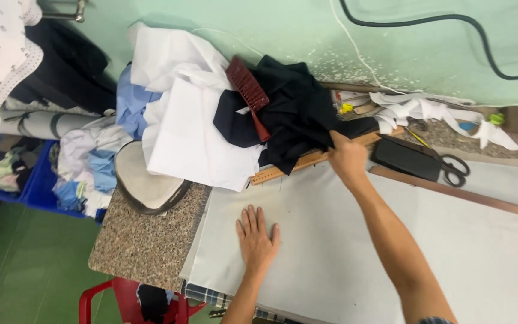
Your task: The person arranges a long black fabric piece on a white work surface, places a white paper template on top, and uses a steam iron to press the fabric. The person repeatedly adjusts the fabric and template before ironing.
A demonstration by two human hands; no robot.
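- Head view: blue crate (7, 180) of clothes sits on the floor at far left.
- White cloth (193, 132) is piled on the desk (145, 240) corner.
- Left hand (257, 238) lies open, flat on the white pad (331, 252).
- Dark cloth (295, 114), crumpled and navy-black, lies heaped over a wooden ruler (307, 161), a red brush (248, 90) on top.
- Right hand (346, 157) grips the dark cloth's edge.
- Scissors (454, 169) lie at right.
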